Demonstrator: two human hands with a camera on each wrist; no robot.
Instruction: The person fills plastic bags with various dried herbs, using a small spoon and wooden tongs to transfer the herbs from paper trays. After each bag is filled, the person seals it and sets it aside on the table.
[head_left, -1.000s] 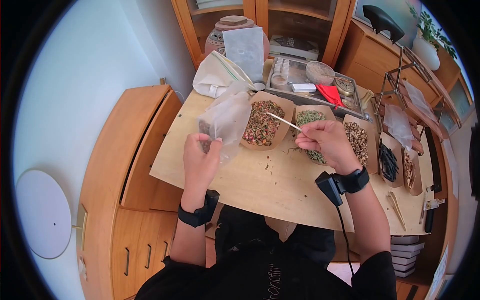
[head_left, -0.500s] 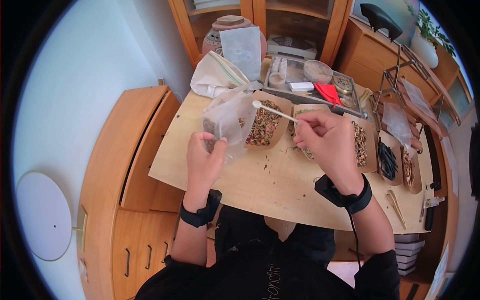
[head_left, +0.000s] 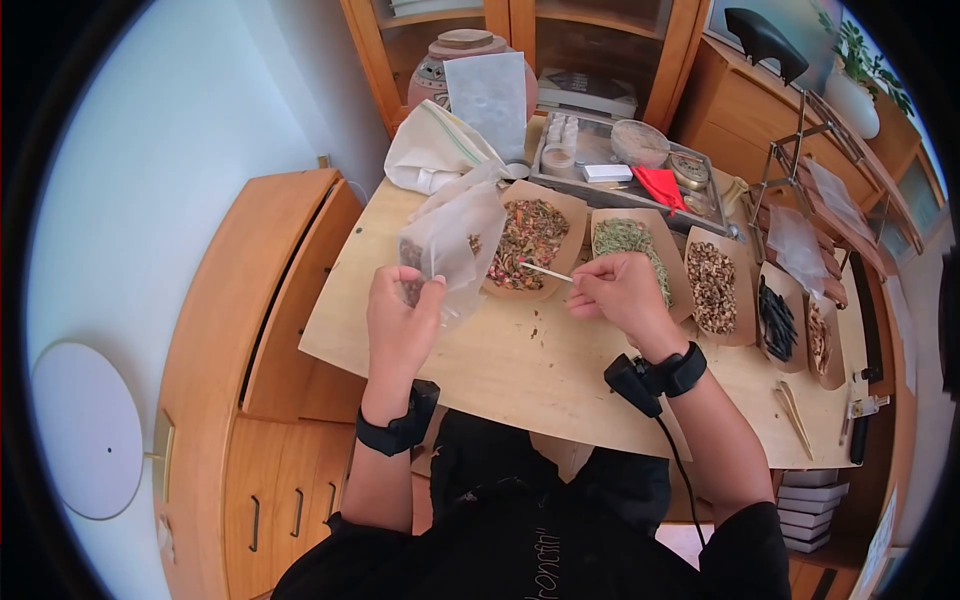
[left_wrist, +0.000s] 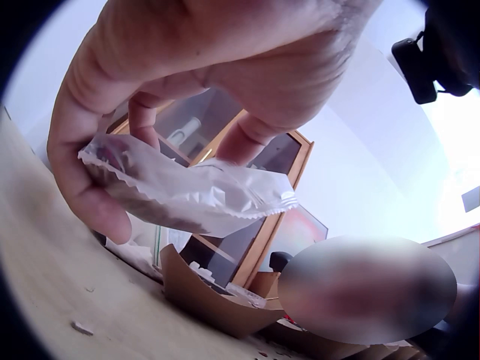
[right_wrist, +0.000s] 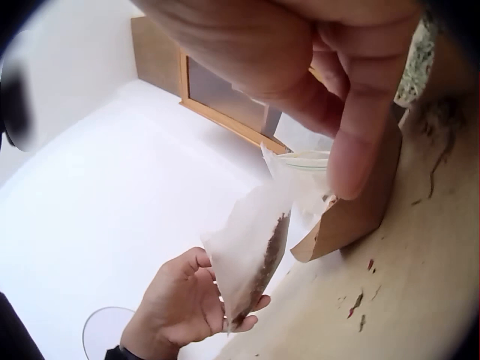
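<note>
Head view: left hand (head_left: 404, 312) pinches bag (head_left: 455, 240) low; right hand (head_left: 622, 296) pinches stick (head_left: 547, 272) jutting leftward.

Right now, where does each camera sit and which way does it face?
Head: worn there, facing forward and down at the table; left hand, right hand and torso show.
Left wrist: worn there, facing the bag; left hand shows.
Right wrist: worn there, facing the bag; both hands show.
Both wrist views share the bag.

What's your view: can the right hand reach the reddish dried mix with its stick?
Probably yes: the right hand pinches the white stick, whose end shows over the reddish dried mix in the open tray. In the head view, the bag in the left hand overlaps only the tray's left side.
</note>
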